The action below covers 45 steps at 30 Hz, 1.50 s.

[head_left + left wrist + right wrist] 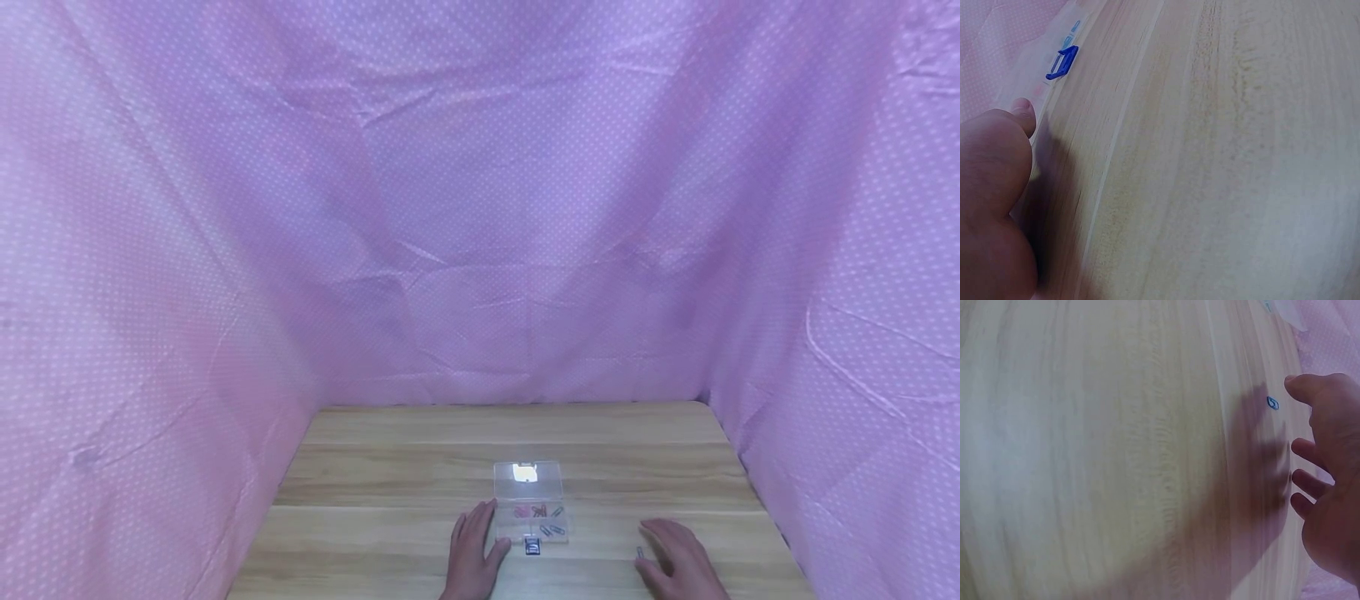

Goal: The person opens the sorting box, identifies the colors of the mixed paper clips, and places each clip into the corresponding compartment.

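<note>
A clear plastic compartment box (500,532) lies on the table with its lid (543,482) folded back. Pink paper clips (521,512), orange-brown paper clips (539,511) and silver-grey paper clips (557,530) lie in separate compartments. My left hand (474,550) rests along the box's left side, fingertips at the edge and thumb at the front left corner. A blue latch (1064,62) sticks out at the box front. To the right of the box, my right hand (677,557) hovers with thumb and fingers apart. A single paper clip (1272,402) lies on the wood close to its fingertips.
The wood-grain table (390,467) has rounded far corners. Pink dotted cloth (480,317) hangs behind it and along both sides. Bare wood lies between the box and the right hand.
</note>
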Available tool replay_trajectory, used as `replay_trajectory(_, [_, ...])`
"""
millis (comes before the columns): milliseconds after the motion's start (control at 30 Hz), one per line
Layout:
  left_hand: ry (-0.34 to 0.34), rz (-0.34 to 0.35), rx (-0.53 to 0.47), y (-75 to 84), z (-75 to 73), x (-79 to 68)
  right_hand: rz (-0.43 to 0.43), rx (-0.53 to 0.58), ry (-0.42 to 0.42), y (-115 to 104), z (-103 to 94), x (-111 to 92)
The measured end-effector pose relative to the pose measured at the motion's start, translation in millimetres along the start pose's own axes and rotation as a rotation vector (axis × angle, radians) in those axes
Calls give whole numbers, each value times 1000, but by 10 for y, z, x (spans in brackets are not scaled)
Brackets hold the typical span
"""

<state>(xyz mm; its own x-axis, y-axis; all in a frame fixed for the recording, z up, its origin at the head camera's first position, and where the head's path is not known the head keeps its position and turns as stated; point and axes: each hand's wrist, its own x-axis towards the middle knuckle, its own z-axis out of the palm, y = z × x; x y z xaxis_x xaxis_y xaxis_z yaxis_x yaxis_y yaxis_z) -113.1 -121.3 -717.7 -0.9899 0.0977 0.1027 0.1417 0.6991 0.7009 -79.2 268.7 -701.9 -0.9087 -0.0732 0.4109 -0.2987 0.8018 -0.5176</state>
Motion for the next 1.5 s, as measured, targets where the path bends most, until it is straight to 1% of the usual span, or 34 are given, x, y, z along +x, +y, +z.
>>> replay_trajectory(167, [-3,-15,-46,-6,-1,-2,102,-37,-86,-37,-27,1])
replay_trajectory(233, [-15,-43,-73,0,-8,-8,117,-42,-93,-22,-4,-9])
replay_trajectory(300, [-19,-62,-81,5,-13,-11,102,-44,-72,14,38,-18])
replay_trajectory(433, [-27,-88,-76,31,-33,-6,22,-53,7,107,129,-44])
replay_trajectory(533, [-17,-66,-63,33,-35,-5,-1,-57,20,140,152,-54])
replay_trajectory(767, [-21,-50,-82,32,-30,-9,-40,-72,33,187,163,-52])
replay_trajectory(900, [-2,-29,-66,22,-15,-14,-70,-83,43,211,170,-37])
replay_trajectory(1000, [7,-20,-60,14,-3,-17,-59,-84,30,204,166,-29])
replay_trajectory(1200, [53,25,-25,15,13,-27,0,-79,-17,138,125,-18])
replay_trajectory(1300, [62,39,-22,18,12,-30,20,-81,-31,103,101,-3])
replay_trajectory(1400, [49,21,-43,26,6,-26,43,-81,-39,78,86,17])
replay_trajectory(1433, [39,11,-54,30,2,-26,49,-75,-44,72,81,25])
replay_trajectory(1500, [41,9,-54,33,4,-25,64,-51,-58,59,66,40])
